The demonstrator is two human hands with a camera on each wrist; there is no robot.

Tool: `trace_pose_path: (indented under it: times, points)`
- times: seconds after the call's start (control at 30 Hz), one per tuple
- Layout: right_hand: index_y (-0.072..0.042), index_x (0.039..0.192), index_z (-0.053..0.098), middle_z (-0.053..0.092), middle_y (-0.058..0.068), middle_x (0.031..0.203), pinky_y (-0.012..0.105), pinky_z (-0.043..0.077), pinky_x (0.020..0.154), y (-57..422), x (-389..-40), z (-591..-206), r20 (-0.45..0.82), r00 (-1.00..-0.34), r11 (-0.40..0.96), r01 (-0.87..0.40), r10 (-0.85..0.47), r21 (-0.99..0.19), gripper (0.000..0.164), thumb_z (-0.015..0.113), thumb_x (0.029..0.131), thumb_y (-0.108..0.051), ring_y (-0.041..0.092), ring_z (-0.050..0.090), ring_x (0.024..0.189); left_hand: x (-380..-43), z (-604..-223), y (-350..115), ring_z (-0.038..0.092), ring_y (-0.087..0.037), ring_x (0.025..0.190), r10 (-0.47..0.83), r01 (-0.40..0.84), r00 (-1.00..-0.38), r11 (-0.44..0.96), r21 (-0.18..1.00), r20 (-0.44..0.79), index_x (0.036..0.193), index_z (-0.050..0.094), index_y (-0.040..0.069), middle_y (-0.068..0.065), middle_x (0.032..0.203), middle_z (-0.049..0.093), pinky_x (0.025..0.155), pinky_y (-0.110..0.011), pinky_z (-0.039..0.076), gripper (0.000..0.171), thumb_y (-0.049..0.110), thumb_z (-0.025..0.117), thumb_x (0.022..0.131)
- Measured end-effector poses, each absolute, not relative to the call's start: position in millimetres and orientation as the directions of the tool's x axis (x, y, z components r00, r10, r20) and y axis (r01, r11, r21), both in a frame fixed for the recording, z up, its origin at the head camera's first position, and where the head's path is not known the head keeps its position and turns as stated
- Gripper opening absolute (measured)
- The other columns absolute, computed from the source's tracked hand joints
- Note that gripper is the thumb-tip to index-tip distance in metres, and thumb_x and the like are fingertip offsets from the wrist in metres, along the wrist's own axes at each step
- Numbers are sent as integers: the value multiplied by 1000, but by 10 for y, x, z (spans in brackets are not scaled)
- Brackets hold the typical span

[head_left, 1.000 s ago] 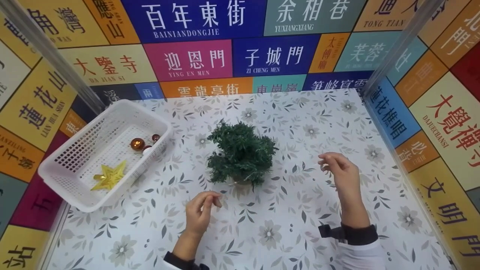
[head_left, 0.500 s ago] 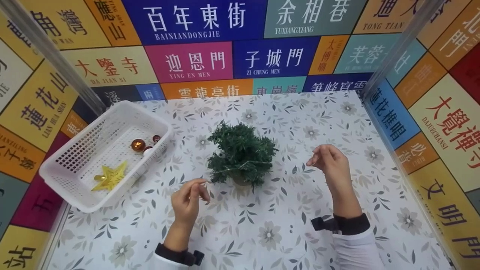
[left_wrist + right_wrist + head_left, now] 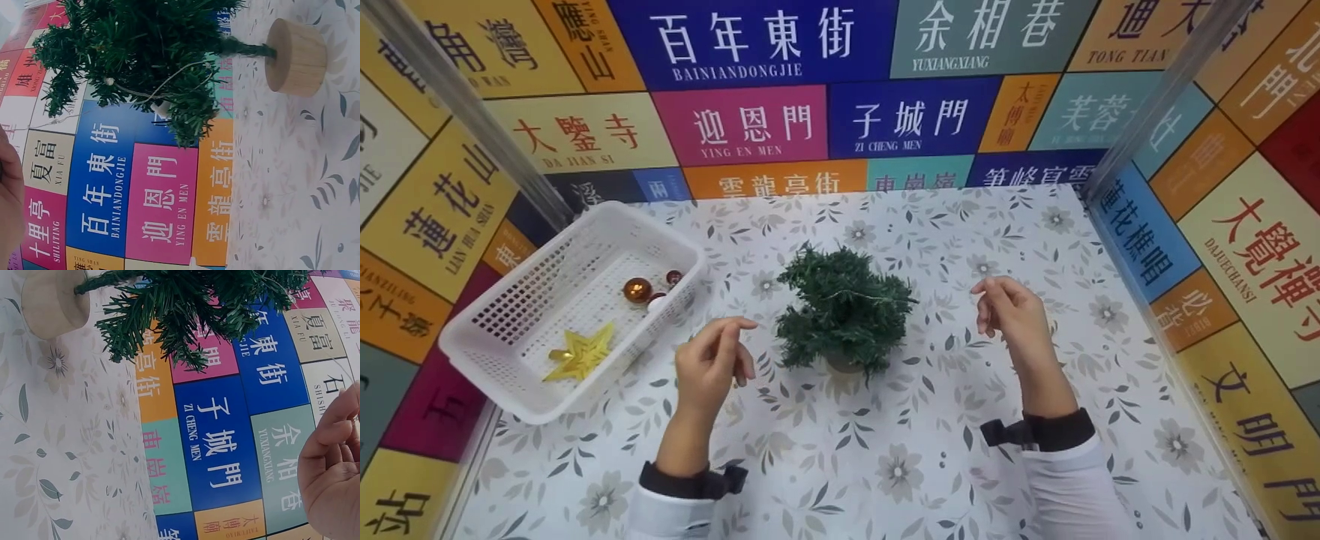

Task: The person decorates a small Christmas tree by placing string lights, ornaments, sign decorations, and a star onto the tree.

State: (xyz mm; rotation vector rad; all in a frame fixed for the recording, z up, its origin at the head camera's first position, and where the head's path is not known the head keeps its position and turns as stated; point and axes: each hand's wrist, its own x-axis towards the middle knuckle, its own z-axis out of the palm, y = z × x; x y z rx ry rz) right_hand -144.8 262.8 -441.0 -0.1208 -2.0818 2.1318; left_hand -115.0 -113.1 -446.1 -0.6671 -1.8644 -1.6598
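A small artificial Christmas tree (image 3: 840, 307) stands upright on its round wooden base (image 3: 298, 56), between both hands. Over its branches runs a thin pale wire (image 3: 851, 293), which shows as loose curves of wire (image 3: 180, 74) in the left wrist view. My left hand (image 3: 711, 361) is left of the tree, pinching one side of that wire between thumb and finger. To the right of the tree my right hand (image 3: 1018, 319) pinches the other side. A small white piece (image 3: 161, 108) sits among the branches; its kind is unclear.
A white perforated basket (image 3: 502, 375) stands at the left. Inside it lie a gold star (image 3: 581, 352) and several shiny ball ornaments, one of them a copper ball (image 3: 637, 289). Panels with printed characters (image 3: 739, 124) enclose the flower-patterned table (image 3: 885, 465) at the back and sides.
The left hand has moved up and left, away from the tree's base. The right hand has risen slightly and shifted left. The wire now lies higher across the tree.
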Motion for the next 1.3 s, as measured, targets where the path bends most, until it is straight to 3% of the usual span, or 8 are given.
trace_pose_path:
  times: [0.1, 0.2, 0.43, 0.57, 0.73, 0.93, 1.17, 1.3]
  points:
    - [-10, 83, 63, 49, -2, 54, 17, 37, 40, 2610, -1492, -4406, 51, -984, 38, -45, 169, -998, 21, 53, 100, -16, 8, 48, 41, -1200, -4370, -1140, 43, -9, 30, 5, 661, -750, 47, 749, 662, 94, 64, -10, -12, 42, 51, 29, -20, 36, 30, 12, 45, 103]
    - [-10, 81, 63, 48, -3, 53, 17, 35, 39, 2591, -1538, -4400, 62, -985, 63, -53, 159, -997, 20, 54, 99, -13, 7, 46, 40, -1266, -4286, -1143, 44, -6, 32, -16, 633, -774, -14, 774, 633, 97, 62, -13, -10, 42, 50, 29, -21, 36, 39, 22, 46, 103]
    - [-11, 81, 64, 48, -5, 51, 16, 32, 37, 2558, -1644, -4372, 60, -986, 121, -41, 159, -992, 20, 57, 98, -17, 5, 44, 38, -1427, -4152, -1168, 44, -4, 33, -111, 520, -854, -148, 841, 509, 102, 67, 1, 7, 45, 52, 29, -20, 35, 38, 35, 51, 100]
    - [-11, 82, 64, 46, -6, 50, 16, 32, 37, 2519, -1708, -4349, 41, -986, 165, -14, 160, -986, 20, 58, 98, -21, 4, 42, 38, -1499, -4129, -1180, 42, -5, 33, -176, 461, -884, -181, 869, 432, 103, 67, 4, 5, 44, 50, 30, -19, 34, 35, 34, 50, 101]
    - [-9, 84, 66, 44, -6, 49, 17, 32, 38, 2466, -1783, -4324, 15, -988, 212, 18, 154, -977, 26, 57, 98, -29, 5, 37, 38, -1575, -4107, -1174, 38, -5, 31, -227, 370, -924, -332, 868, 308, 104, 67, 6, 3, 42, 47, 31, -18, 31, 29, 26, 47, 103]
    - [-4, 93, 71, 40, -7, 48, 18, 28, 39, 2417, -1816, -4255, -46, -990, 266, 81, 136, -961, 36, 55, 98, -36, 4, 32, 39, -1606, -4105, -1140, 36, -5, 30, -237, 308, -946, -441, 843, 222, 109, 63, 1, 3, 41, 46, 31, -18, 29, 31, 24, 44, 104]
    - [-15, 86, 73, 39, -8, 46, 16, 23, 38, 2403, -1959, -4296, -112, -988, 187, 130, 104, -974, 28, 56, 98, -35, 3, 26, 38, -1670, -4127, -1189, 36, -5, 32, -283, 252, -953, -552, 795, 105, 113, 61, 3, 3, 43, 45, 33, -16, 28, 30, 25, 43, 104]
    - [-14, 86, 73, 39, -8, 46, 16, 22, 37, 2363, -2013, -4299, -129, -988, 168, 143, 87, -975, 30, 56, 98, -36, 3, 25, 37, -1723, -4159, -1217, 37, -5, 33, -319, 229, -947, -588, 776, 38, 114, 61, 4, 3, 43, 44, 34, -15, 28, 30, 25, 43, 104]
